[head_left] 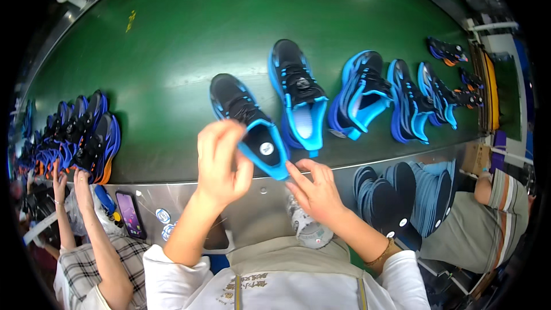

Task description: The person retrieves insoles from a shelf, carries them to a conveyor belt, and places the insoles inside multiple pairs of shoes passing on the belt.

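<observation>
A black sneaker (234, 100) with a bright blue sole and collar lies toe-away at the belt's near edge, its dark insole with a white round mark showing inside. My right hand (317, 188) pinches the heel of its collar between thumb and fingers. Beside the left of the opening is my left hand (221, 163), fingers curled and smeared by motion; whether they grip the collar I cannot make out. Just right of this shoe stands a matching sneaker (297, 89) with a pale lining showing inside.
More blue-black sneakers (364, 92) stand to the right on the green belt (172, 34). Stacked insoles (383, 198) sit below the metal edge. At left, a co-worker's hands (83, 192) touch a row of sneakers (94, 138), near a phone (131, 213). Another person sits at right.
</observation>
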The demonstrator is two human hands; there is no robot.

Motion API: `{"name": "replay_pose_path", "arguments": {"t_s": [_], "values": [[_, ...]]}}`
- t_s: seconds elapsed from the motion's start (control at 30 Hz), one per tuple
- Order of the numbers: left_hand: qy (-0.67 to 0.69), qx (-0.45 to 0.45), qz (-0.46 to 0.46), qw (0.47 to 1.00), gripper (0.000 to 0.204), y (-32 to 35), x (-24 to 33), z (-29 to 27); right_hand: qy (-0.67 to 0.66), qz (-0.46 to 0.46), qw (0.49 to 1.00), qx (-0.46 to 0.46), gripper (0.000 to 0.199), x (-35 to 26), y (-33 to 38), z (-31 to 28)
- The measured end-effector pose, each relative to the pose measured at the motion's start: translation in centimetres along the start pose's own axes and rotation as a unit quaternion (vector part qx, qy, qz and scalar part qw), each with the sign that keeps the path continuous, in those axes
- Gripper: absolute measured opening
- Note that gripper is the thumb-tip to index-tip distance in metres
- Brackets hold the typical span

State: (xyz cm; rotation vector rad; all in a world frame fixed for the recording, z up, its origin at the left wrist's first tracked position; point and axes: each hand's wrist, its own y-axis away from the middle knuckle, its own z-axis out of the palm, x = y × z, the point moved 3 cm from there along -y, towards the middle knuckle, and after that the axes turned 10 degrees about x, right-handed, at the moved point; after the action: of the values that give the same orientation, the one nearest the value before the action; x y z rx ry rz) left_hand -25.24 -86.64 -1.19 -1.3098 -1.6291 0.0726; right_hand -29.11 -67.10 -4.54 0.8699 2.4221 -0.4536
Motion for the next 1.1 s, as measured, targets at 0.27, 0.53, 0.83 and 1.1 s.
{"name": "replay_pose_path", "arguments": {"t_s": [0.27,0.53,0.83,1.1], "values": [[-0.238,-0.813,0.131,0.515,0.022,2.6,-1.7,11.7,0.094,0.128,0.976,0.152,0.042,4.5,10.3,-11.6],[-0.208,-0.781,0.221,0.546,0.024,5.3,-4.4,11.4,0.175,0.328,0.927,0.046,0.052,8.1,21.8,-15.9],[-0.044,-0.249,0.054,0.966,0.052,-4.9,3.2,7.9,0.173,0.229,0.941,0.179,0.032,8.3,22.0,-16.3],[-0.009,-0.156,-0.072,0.985,0.044,-4.5,0.1,12.5,-0.158,0.252,0.931,0.213,0.011,7.3,8.4,-20.3]]}}
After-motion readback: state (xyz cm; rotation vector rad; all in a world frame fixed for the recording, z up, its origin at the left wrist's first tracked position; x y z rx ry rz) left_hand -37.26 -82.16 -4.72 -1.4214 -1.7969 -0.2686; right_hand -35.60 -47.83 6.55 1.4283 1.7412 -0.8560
